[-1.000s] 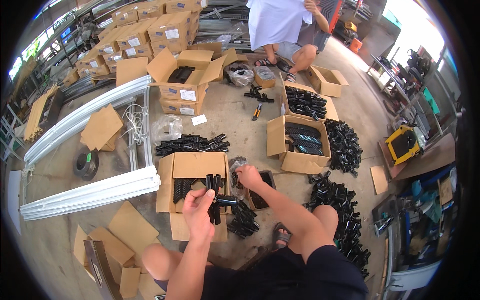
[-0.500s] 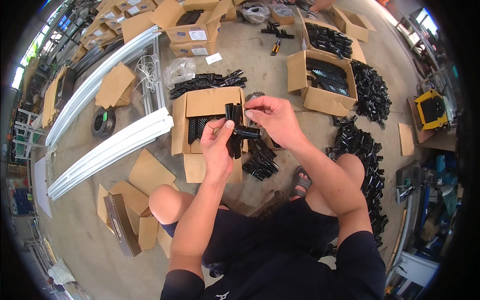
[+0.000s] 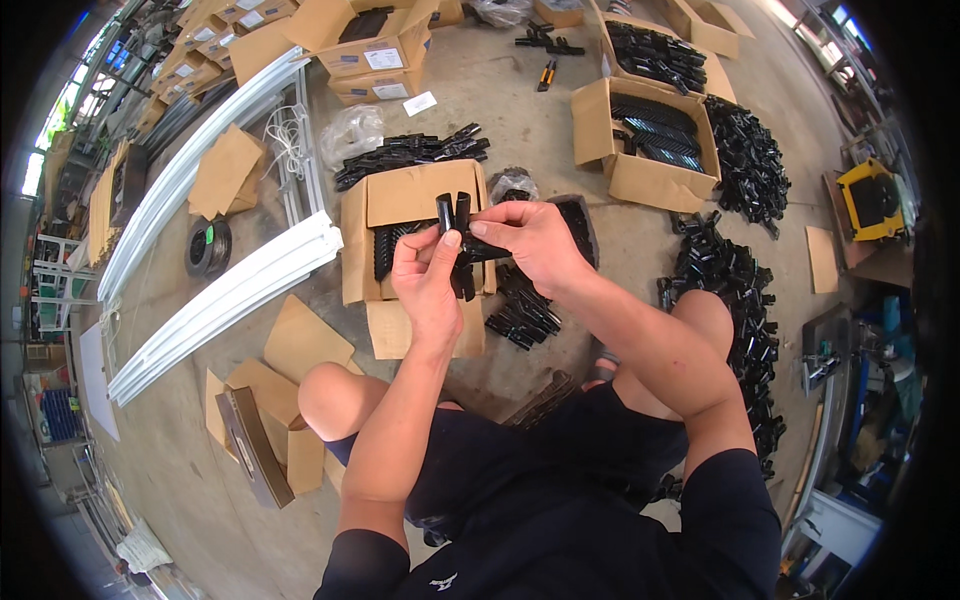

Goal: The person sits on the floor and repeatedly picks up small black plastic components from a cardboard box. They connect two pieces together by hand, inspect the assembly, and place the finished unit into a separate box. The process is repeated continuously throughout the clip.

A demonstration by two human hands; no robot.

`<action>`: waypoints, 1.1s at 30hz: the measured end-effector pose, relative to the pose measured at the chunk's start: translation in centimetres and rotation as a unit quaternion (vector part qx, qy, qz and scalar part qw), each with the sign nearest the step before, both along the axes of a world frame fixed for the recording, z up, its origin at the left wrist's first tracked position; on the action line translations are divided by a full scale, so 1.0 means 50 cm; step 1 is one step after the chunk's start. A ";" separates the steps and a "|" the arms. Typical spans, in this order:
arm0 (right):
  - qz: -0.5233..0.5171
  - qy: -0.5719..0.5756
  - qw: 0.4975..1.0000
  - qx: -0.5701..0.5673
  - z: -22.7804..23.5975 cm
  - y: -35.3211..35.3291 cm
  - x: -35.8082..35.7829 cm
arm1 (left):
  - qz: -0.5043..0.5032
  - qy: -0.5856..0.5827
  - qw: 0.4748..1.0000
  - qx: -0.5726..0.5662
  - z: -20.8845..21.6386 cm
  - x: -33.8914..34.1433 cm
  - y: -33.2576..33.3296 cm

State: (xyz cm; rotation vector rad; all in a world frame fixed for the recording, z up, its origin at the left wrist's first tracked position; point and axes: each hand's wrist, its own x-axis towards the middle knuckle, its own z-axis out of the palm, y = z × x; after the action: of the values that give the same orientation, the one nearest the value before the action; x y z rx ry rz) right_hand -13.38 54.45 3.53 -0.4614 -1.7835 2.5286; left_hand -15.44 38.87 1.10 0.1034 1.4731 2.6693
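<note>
My left hand grips a black plastic tube fitting with branching arms, its thumb pressed across the middle. Against the fitting's right side, my right hand has thumb and fingers pinched together; whatever lies between those fingertips is too small to make out. Behind and below the hands stands an open cardboard box with rows of black fittings inside, partly hidden by my left hand. A loose pile of black fittings lies on the floor right of the box.
More black fittings lie beyond the box. Filled cartons stand at the far right, beside long heaps of fittings. White metal profiles, a wire spool and opened cardboard are on the left. An orange-black cutter lies farther off.
My right hand has moved left and down onto the fitting, its fingertips now against it. The left hand still holds the fitting. The view has shifted slightly.
</note>
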 end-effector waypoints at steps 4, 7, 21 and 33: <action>-0.012 -0.002 1.000 -0.017 -0.004 -0.008 -0.005 | 0.011 -0.004 1.000 -0.012 0.001 -0.005 0.002; -0.025 -0.009 1.000 0.003 -0.003 -0.012 -0.011 | 0.011 -0.013 1.000 -0.024 0.010 -0.008 0.003; -0.022 -0.006 0.999 0.039 0.006 -0.017 -0.017 | 0.004 -0.012 0.999 -0.033 0.025 -0.015 0.003; -0.035 0.082 0.956 0.279 0.023 -0.022 0.006 | 0.021 0.011 0.998 -0.050 0.029 -0.008 0.009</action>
State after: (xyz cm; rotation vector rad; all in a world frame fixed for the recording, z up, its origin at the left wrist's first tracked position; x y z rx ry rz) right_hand -13.07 53.36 4.66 -0.2716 -2.2318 1.8243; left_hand -15.86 39.34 2.57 0.0959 1.6294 2.6300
